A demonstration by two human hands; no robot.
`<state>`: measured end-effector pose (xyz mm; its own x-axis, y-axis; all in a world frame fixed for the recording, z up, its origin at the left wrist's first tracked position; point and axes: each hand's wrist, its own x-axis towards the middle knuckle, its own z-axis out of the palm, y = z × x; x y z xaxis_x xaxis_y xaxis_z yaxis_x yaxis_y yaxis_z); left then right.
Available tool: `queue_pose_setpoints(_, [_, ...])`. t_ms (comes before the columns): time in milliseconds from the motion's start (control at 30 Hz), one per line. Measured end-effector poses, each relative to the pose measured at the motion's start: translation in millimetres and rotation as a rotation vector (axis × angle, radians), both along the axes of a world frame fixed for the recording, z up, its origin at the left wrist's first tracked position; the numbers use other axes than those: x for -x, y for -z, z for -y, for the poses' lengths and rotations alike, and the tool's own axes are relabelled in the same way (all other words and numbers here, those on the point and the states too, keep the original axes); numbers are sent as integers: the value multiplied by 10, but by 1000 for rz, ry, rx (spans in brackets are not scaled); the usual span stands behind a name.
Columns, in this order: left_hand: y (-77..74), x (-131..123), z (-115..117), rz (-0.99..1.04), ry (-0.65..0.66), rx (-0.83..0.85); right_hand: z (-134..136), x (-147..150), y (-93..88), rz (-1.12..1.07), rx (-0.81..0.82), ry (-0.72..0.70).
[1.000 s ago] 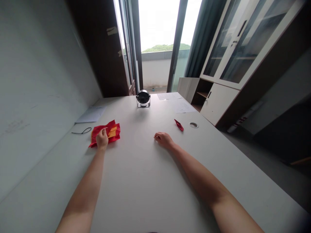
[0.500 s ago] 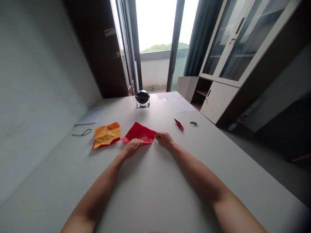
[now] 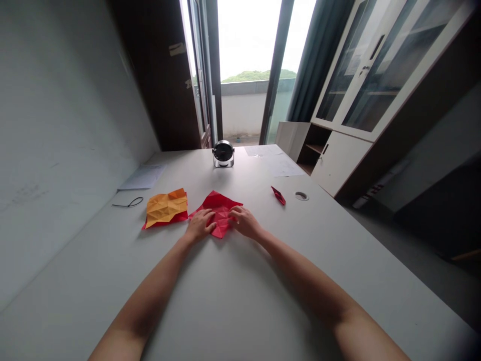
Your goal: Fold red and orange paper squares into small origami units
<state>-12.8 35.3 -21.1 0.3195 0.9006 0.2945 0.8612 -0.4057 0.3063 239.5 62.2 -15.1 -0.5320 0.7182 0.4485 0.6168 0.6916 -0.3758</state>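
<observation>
A creased red paper sheet [image 3: 219, 210] lies on the white table [image 3: 240, 281] in front of me. My left hand [image 3: 199, 225] rests on its left corner with fingers flat and spread. My right hand [image 3: 244, 221] presses its right edge, fingers stretched onto the paper. To the left lies a crumpled orange sheet [image 3: 166, 207] on top of another red sheet [image 3: 165, 220]. A small folded red paper piece [image 3: 278, 195] sits to the right of my hands.
A small black and silver fan [image 3: 223, 153] stands at the table's far end. White papers [image 3: 143, 176] and a black cord loop [image 3: 128, 203] lie at the left; more white sheets [image 3: 280, 165] at far right. A cable hole [image 3: 301, 196] is near the right edge.
My left hand took a red sheet off the left pile and brought it to the middle. Both hands now lie on that sheet, which has come a little nearer to me.
</observation>
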Motion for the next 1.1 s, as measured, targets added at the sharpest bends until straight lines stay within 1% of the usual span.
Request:
queue_pose_setpoints(67, [-30,-18,16,7,5,-11,3,26,59,56,35,4])
queue_pose_setpoints(167, [-66,-32,35,30,12,11,-61,-29,125,99,102,28])
queue_pose_setpoints(300, [-15,-3,13,12,10,10,-135,-113,153,95,141,25])
queue_pose_setpoints(400, [54,25,-22,-8,8,16,-130,-107,163,123,146,53])
queue_pose_setpoints(500, [83,28,-33,-18,41,38,-111,-87,163,161,149,77])
queue_pose_setpoints(733, [39,26,-27,4,-27,13,-103,-98,108,139,108,47])
queue_pose_setpoints(1100, [25,60,-31,104,-20,-5,-119,-127,106,108,69,38])
